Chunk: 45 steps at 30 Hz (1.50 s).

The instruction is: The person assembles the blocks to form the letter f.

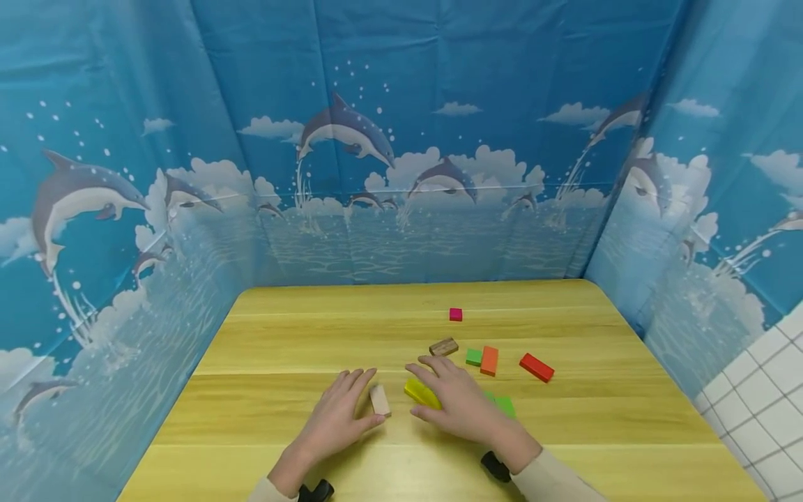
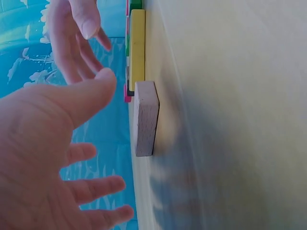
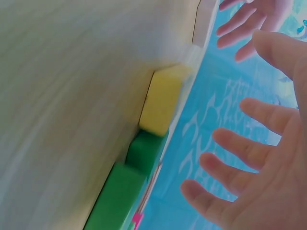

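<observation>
On the wooden table lies a pale wooden block (image 1: 380,401), with my left hand (image 1: 339,415) just to its left. The left wrist view shows that hand's fingers spread and nothing in them, beside the pale block (image 2: 147,119). My right hand (image 1: 463,403) hovers at a yellow block (image 1: 420,393), partly covering it in the head view. Its fingers are apart and hold nothing in the right wrist view, where the yellow block (image 3: 162,100) lies on the table. Green blocks (image 1: 505,406) lie partly hidden behind the right hand.
Beyond the right hand lie a brown block (image 1: 444,346), a small green block (image 1: 473,357) against an orange block (image 1: 489,361), and a red block (image 1: 537,367). A small pink block (image 1: 456,314) is farther back. A blue dolphin curtain (image 1: 401,237) borders the table (image 1: 301,328).
</observation>
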Tool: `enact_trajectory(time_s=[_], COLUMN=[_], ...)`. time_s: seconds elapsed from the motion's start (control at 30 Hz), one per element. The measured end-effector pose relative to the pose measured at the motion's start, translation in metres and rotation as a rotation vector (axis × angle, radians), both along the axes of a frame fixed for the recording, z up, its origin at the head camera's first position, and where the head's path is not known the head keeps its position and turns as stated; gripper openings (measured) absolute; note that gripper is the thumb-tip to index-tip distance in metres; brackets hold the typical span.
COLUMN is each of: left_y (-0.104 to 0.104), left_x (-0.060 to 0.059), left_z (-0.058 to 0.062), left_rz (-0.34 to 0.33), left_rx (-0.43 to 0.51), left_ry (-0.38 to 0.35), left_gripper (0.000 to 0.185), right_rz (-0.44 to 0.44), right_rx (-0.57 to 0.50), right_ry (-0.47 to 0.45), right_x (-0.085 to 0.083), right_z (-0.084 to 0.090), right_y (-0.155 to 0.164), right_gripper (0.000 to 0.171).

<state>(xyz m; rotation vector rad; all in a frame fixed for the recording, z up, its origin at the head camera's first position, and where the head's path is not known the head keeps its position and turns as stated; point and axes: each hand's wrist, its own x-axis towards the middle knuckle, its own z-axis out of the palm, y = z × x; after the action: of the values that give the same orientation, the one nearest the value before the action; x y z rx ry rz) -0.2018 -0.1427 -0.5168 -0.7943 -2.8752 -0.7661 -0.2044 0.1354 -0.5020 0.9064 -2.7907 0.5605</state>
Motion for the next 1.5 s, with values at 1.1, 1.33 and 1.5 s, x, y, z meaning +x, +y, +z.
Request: enact_trajectory(time_s=[1.1, 1.33, 1.5], left_y=[0.001, 0.002, 0.004], left_x=[-0.004, -0.005, -0.007], left_z=[-0.016, -0.015, -0.013], left_rz=[0.022, 0.017, -0.009], left_rx=[0.001, 0.013, 0.029], left_ry=[0.055, 0.041, -0.010], left_gripper=[0.067, 0.065, 0.062], right_rz=[0.077, 0.075, 0.069], right_rx=[0.139, 0.142, 0.128], right_ry=[-0.083, -0.077, -0.098], right_x=[-0.017, -0.016, -0.014], right_z=[-0.014, -0.011, -0.010], right_y=[-0.050, -0.051, -0.048], right_gripper=[0.062, 0.060, 0.057])
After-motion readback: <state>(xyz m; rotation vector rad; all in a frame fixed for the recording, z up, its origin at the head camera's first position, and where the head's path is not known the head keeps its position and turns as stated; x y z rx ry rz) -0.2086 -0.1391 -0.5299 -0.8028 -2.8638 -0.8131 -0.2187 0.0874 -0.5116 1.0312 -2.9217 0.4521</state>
